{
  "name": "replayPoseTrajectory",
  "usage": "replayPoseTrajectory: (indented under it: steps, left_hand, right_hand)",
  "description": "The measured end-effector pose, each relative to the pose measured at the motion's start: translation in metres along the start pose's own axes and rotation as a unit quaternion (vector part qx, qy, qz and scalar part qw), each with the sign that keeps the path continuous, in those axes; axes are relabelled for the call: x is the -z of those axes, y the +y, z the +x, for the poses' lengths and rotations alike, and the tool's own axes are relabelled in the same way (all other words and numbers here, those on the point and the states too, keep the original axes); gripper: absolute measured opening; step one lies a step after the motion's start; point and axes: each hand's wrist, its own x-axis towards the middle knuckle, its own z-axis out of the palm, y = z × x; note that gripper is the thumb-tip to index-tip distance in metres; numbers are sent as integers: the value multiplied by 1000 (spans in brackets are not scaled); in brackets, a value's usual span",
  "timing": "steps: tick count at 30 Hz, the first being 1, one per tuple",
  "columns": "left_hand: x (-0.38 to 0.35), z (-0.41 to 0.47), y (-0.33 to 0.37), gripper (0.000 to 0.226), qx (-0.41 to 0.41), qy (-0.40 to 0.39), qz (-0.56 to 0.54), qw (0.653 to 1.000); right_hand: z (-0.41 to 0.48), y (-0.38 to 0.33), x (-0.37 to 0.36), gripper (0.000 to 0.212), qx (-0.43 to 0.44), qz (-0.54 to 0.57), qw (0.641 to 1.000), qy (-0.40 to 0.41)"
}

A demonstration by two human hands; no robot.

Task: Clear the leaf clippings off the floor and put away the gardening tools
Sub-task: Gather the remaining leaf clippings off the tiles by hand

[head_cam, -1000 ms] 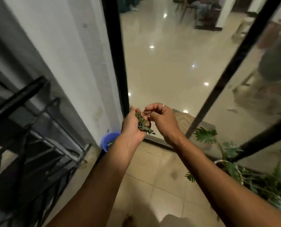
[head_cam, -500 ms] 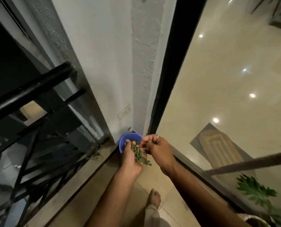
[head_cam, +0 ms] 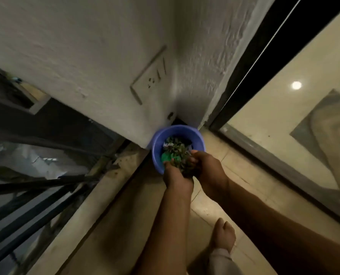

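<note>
Pale floor tiles (head_cam: 214,199) met a white, rough-plastered wall (head_cam: 86,46) at a corner, and a blue bucket (head_cam: 157,153) stood on the floor right in that corner, against the wall. A socket plate (head_cam: 149,76) sat on the wall above it. Dark railing (head_cam: 36,183) bars ran along the left side, and a glass door (head_cam: 274,116) in a black frame ran along the right.

Both hands were held together over the near rim of the bucket. The left hand (head_cam: 176,176) was cupped beneath a clump of leaf clippings (head_cam: 182,162), its fingers mostly hidden under the leaves. The right hand (head_cam: 208,169) pressed in from the other side, its fingers (head_cam: 194,155) curled onto the same clump. The clippings lay between the two palms and reached forward over the bucket's opening. Inside the bucket lay more dark clippings and something green; how much of the held clump touched them could not be told. A bare foot (head_cam: 223,235) stood on the tiles below the right forearm.
</note>
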Motion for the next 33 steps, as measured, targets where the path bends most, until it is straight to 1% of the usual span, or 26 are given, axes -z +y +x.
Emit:
replayPoseTrajectory:
  steps: [1, 4, 6, 7, 8, 10, 11, 13, 15, 20, 22, 23, 24, 27, 30, 33]
  left_hand:
    - [1, 30, -2, 52, -3, 1, 5, 1000]
    - [2, 93, -3, 58, 3, 40, 18, 999]
    - [5, 123, -3, 68, -2, 52, 1, 999]
    - [6, 131, -3, 75, -8, 55, -12, 998]
    - [9, 137, -4, 82, -9, 50, -27, 998]
    - [10, 135, -3, 94, -3, 17, -54, 998]
    - [10, 129, -2, 98, 2, -2, -61, 998]
    - [7, 110, 3, 101, 18, -31, -58, 998]
    - [4, 88, 7, 93, 38, -29, -31, 998]
    - [-18, -4, 15, 44, 3, -52, 131, 990]
    - [-25, -42, 17, 24, 0, -52, 167, 985]
    - [-29, -63, 16, 20, -3, -53, 188, 981]
    - [-33, -84, 16, 19, -5, -51, 203, 978]
    - [-45, -146, 15, 20, -27, -65, 238, 969]
    - [-58, -211, 12, 23, -42, -103, 285, 952]
    - [-65, -276, 6, 20, -46, -140, 312, 938]
  right_hand:
    - [23, 14, -1, 15, -4, 17, 1000, 8]
    - [73, 40, -4, 22, -16, 24, 998, 54]
    - [90, 50, -3, 23, -25, 27, 996, 78]
    - [93, 51, -2, 20, -25, 17, 996, 85]
    - [95, 51, 1, 17, -26, 3, 996, 90]
    - [91, 45, 7, 23, -37, -7, 994, 98]
    - [88, 40, 10, 25, -41, -2, 994, 101]
    - [76, 26, 14, 20, -41, 1, 994, 98]
    - [64, 10, 19, 20, -32, -12, 995, 99]
    - [6, -46, 21, 18, -4, -23, 996, 85]
    - [-30, -69, 19, 25, 4, -26, 998, 62]
    - [-50, -82, 20, 29, 10, -25, 998, 54]
    - [-71, -93, 22, 30, 18, -28, 998, 49]
    - [-130, -124, 26, 17, 48, -42, 997, 41]
    - [-190, -147, 37, 16, 76, -47, 995, 50]
    - [-253, -163, 50, 17, 95, -15, 993, 72]
